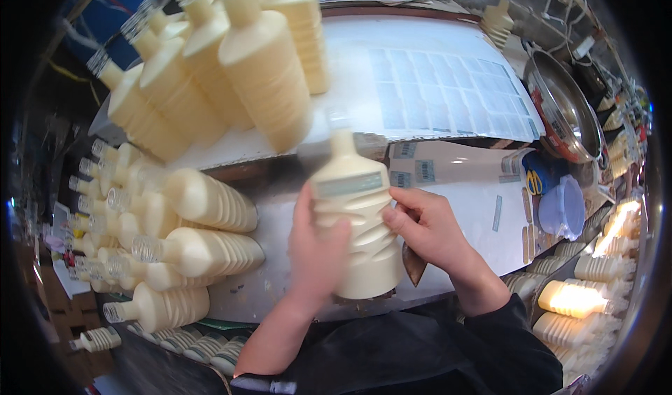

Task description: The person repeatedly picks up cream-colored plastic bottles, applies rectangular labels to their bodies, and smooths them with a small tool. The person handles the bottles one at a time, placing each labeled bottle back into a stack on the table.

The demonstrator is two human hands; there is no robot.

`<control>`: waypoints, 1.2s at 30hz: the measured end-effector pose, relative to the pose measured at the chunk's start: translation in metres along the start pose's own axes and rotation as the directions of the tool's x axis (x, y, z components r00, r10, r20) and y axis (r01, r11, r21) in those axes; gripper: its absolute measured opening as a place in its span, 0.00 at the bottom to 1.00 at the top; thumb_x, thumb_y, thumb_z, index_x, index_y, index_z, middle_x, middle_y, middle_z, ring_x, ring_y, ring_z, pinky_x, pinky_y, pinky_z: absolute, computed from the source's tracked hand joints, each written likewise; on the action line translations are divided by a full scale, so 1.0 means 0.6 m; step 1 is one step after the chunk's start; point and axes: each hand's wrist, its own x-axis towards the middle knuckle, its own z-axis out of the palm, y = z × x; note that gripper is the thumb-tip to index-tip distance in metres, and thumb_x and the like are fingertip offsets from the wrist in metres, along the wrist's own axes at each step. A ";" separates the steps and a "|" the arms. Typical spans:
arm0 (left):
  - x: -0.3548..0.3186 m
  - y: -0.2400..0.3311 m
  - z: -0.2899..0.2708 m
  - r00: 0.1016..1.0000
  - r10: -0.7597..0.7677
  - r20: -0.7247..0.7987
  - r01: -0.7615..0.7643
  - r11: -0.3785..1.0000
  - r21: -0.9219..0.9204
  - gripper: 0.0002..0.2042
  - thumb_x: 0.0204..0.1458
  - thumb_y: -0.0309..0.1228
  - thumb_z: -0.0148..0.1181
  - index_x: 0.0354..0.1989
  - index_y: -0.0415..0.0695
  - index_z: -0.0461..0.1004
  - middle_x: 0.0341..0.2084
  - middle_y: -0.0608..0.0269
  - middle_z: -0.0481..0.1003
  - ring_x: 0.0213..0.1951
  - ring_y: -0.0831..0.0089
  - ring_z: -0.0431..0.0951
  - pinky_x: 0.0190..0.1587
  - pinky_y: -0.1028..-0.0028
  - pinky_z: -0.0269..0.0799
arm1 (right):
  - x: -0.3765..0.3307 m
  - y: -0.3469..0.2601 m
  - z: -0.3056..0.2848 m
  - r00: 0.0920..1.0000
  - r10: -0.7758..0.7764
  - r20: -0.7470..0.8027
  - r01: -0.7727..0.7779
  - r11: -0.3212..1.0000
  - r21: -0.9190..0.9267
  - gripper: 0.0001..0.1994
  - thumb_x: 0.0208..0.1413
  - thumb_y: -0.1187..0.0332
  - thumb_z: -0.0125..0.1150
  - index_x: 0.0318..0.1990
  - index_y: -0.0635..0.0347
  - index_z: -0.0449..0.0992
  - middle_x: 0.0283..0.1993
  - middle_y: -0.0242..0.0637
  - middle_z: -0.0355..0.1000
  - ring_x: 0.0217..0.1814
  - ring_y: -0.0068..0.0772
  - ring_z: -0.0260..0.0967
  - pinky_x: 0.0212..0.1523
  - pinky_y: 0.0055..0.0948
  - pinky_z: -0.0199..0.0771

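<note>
A cream plastic bottle (367,269) with a ribbed body and a narrow clear-threaded neck stands in front of me, slightly tilted. Across its shoulder runs a greyish label strip (353,183). My left hand (315,251), blurred by motion, wraps the bottle's left side, with the thumb over its front. On the other side, my right hand (437,230) has its index finger and thumb at the bottle's edge near the label. From below its curled fingers sticks out a brown, flat pointed tool (414,265); its grip is hidden in the palm.
Similar bottles (266,73) stand at the upper left; several more lie stacked (210,251) below them. A sheet of labels (448,90) lies on the white raised board (343,52). Rightward are yellow-handled scissors (535,181), a lilac tub (562,209) and a metal pan (565,104).
</note>
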 end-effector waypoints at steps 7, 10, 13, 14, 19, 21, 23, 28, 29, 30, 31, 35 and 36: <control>-0.003 0.027 0.007 0.997 -0.056 0.048 0.061 0.991 -0.117 0.33 0.59 0.24 0.49 0.75 0.33 0.50 0.66 0.47 0.65 0.66 0.62 0.69 0.70 0.64 0.62 | -0.007 -0.015 0.008 0.990 -0.104 -0.095 0.092 0.988 -0.125 0.19 0.61 0.65 0.63 0.58 0.63 0.77 0.28 0.39 0.71 0.27 0.31 0.69 0.31 0.31 0.70; -0.002 0.020 0.005 0.997 -0.060 0.041 0.065 0.990 -0.123 0.33 0.60 0.24 0.48 0.75 0.33 0.50 0.66 0.47 0.65 0.65 0.62 0.69 0.69 0.64 0.63 | -0.007 -0.009 0.009 0.987 -0.118 -0.108 0.105 0.987 -0.122 0.18 0.61 0.64 0.63 0.55 0.62 0.78 0.27 0.42 0.70 0.26 0.37 0.70 0.30 0.34 0.70; -0.002 0.020 0.008 0.997 -0.056 0.045 0.060 0.993 -0.097 0.32 0.61 0.24 0.47 0.75 0.33 0.50 0.67 0.46 0.65 0.65 0.61 0.69 0.69 0.63 0.64 | -0.007 -0.004 0.007 0.989 -0.104 -0.101 0.093 0.989 -0.111 0.17 0.62 0.64 0.62 0.54 0.62 0.78 0.27 0.44 0.70 0.26 0.40 0.70 0.31 0.35 0.71; -0.003 0.021 0.009 0.997 -0.060 0.043 0.064 0.994 -0.090 0.32 0.61 0.24 0.47 0.75 0.33 0.50 0.67 0.46 0.65 0.65 0.60 0.69 0.69 0.63 0.64 | -0.007 0.000 0.006 0.989 -0.106 -0.102 0.095 0.990 -0.107 0.16 0.62 0.64 0.61 0.54 0.61 0.78 0.27 0.44 0.70 0.27 0.41 0.70 0.31 0.36 0.71; -0.004 0.020 0.012 0.999 -0.044 0.025 0.046 0.996 -0.072 0.32 0.60 0.23 0.48 0.75 0.33 0.50 0.67 0.45 0.64 0.66 0.60 0.69 0.69 0.62 0.64 | -0.005 0.009 0.007 0.992 -0.086 -0.092 0.083 0.996 -0.041 0.16 0.62 0.63 0.62 0.53 0.62 0.78 0.27 0.43 0.70 0.27 0.37 0.71 0.30 0.34 0.71; -0.003 0.022 0.014 0.999 -0.040 0.011 0.040 0.999 -0.029 0.32 0.60 0.23 0.50 0.74 0.33 0.50 0.67 0.45 0.65 0.66 0.60 0.68 0.69 0.62 0.63 | 0.000 0.012 0.001 0.998 -0.044 -0.049 0.045 0.999 0.014 0.16 0.62 0.63 0.63 0.53 0.63 0.78 0.27 0.39 0.71 0.27 0.30 0.71 0.30 0.30 0.71; -0.007 0.033 0.018 1.000 -0.028 -0.014 0.029 0.998 0.050 0.32 0.60 0.23 0.51 0.74 0.33 0.51 0.66 0.46 0.65 0.65 0.61 0.69 0.69 0.63 0.62 | 0.010 0.031 -0.004 0.999 0.037 -0.002 -0.036 0.992 0.120 0.17 0.62 0.64 0.64 0.54 0.65 0.78 0.28 0.34 0.72 0.28 0.22 0.70 0.30 0.26 0.70; 0.006 0.045 0.009 0.995 0.024 -0.095 -0.013 0.993 0.120 0.30 0.59 0.22 0.55 0.71 0.35 0.56 0.60 0.52 0.69 0.59 0.68 0.71 0.63 0.68 0.67 | 0.048 0.041 -0.016 0.992 0.128 -0.002 -0.119 0.926 0.358 0.20 0.63 0.65 0.65 0.57 0.65 0.72 0.34 0.26 0.72 0.32 0.12 0.67 0.31 0.19 0.68; 0.012 0.049 0.010 0.990 0.015 -0.141 0.000 0.994 0.106 0.28 0.60 0.22 0.55 0.70 0.36 0.59 0.59 0.54 0.70 0.57 0.69 0.72 0.62 0.69 0.68 | 0.056 0.035 -0.017 0.995 0.089 0.049 -0.101 0.894 0.437 0.19 0.63 0.64 0.65 0.56 0.65 0.71 0.34 0.26 0.72 0.33 0.12 0.67 0.31 0.18 0.67; 0.018 0.049 0.006 0.990 -0.002 -0.141 0.012 0.997 0.071 0.24 0.63 0.25 0.53 0.67 0.36 0.62 0.56 0.55 0.72 0.55 0.70 0.73 0.61 0.69 0.69 | 0.065 0.033 -0.013 0.994 0.102 0.044 -0.111 0.891 0.440 0.18 0.64 0.64 0.65 0.55 0.65 0.71 0.33 0.26 0.72 0.33 0.12 0.67 0.31 0.18 0.67; 0.026 0.044 0.001 0.990 -0.019 -0.140 0.024 0.999 0.033 0.20 0.66 0.28 0.52 0.65 0.37 0.65 0.54 0.56 0.73 0.53 0.71 0.74 0.60 0.69 0.70 | 0.074 0.032 -0.009 0.993 0.114 0.039 -0.120 0.890 0.440 0.18 0.64 0.64 0.65 0.54 0.65 0.71 0.33 0.26 0.72 0.32 0.12 0.67 0.31 0.18 0.67; 0.043 0.025 0.006 0.981 -0.045 -0.188 0.026 0.994 -0.103 0.12 0.68 0.28 0.55 0.56 0.38 0.71 0.47 0.62 0.75 0.49 0.76 0.75 0.56 0.73 0.72 | 0.082 0.027 -0.002 0.989 0.144 0.022 -0.141 0.914 0.381 0.20 0.61 0.57 0.69 0.50 0.65 0.73 0.31 0.33 0.74 0.34 0.22 0.71 0.36 0.27 0.73; 0.043 0.024 0.008 0.979 -0.054 -0.196 0.030 0.991 -0.128 0.12 0.66 0.26 0.57 0.56 0.38 0.71 0.47 0.63 0.75 0.49 0.76 0.74 0.56 0.74 0.70 | 0.082 0.025 -0.001 0.989 0.144 0.020 -0.141 0.915 0.377 0.19 0.62 0.59 0.68 0.50 0.64 0.73 0.30 0.30 0.73 0.33 0.19 0.69 0.34 0.24 0.71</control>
